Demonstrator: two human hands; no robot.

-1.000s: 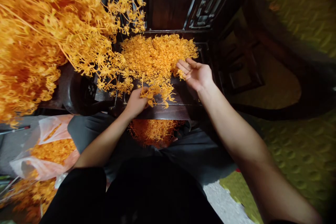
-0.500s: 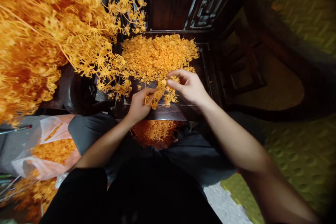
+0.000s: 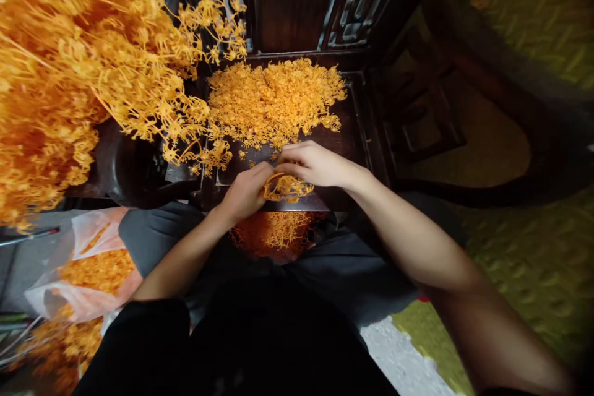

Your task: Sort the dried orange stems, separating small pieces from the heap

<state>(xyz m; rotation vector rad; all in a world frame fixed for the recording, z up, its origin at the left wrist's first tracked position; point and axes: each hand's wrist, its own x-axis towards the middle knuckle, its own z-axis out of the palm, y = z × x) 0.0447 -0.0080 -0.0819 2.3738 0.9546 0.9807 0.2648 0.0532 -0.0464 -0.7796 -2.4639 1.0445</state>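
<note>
My left hand (image 3: 245,192) and my right hand (image 3: 312,164) meet at the front edge of a dark wooden seat (image 3: 346,136). Both are closed on one small orange plastic flower sprig (image 3: 285,187), which hangs between them. Just beyond the hands lies a heap of loose orange flower pieces (image 3: 273,99) on the seat. Below the seat edge, between my knees, more orange pieces (image 3: 273,232) fill a container I cannot make out.
A big mass of orange flower branches (image 3: 78,68) fills the left side. A clear plastic bag of orange pieces (image 3: 88,272) lies at the lower left. The carved dark chair back (image 3: 297,0) rises ahead. Green patterned floor (image 3: 524,260) lies on the right.
My right hand left the heap, turned palm down and came to the sprig in my left hand. Both hands then drew back to the seat's front edge.
</note>
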